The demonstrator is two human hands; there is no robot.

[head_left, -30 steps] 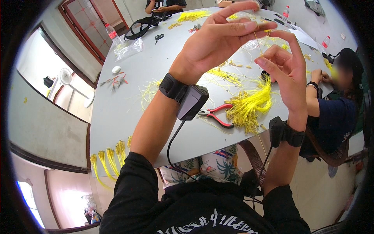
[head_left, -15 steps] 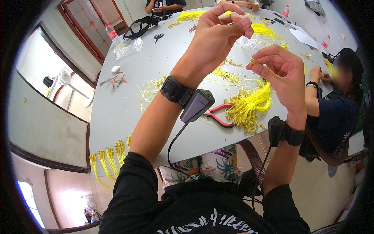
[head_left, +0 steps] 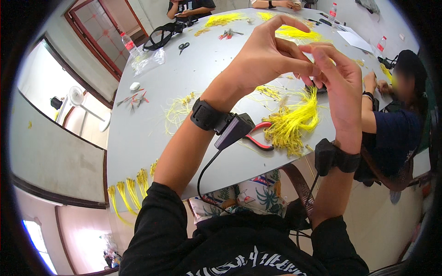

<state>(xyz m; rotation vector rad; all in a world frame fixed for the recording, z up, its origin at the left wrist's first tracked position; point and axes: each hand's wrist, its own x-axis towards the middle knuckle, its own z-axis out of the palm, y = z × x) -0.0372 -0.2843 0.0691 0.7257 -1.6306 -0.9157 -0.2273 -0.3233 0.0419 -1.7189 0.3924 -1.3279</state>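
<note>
Both hands are meeting above the yellow thread bundle (head_left: 292,122), left hand (head_left: 264,57) and right hand (head_left: 338,85) fingers seemingly pinching a barely visible strand, likely needing steady tension next.

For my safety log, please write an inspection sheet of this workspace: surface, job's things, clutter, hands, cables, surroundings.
Surface: grey table, large, rounded edge.
Job's things: yellow strand bundle on the table below the hands; whether a strand is between the fingertips cannot be told.
Clutter: red pliers beside the bundle; loose strands; scissors; two bottles; plastic bag; paper; tassels hanging at the near edge.
Hands: left hand and right hand raised above the table, fingertips meeting; each wrist has a black band.
Cables: black cable from the left wrist device toward the body.
Surroundings: a seated person at right; another at the far end; fan on the floor.
</note>
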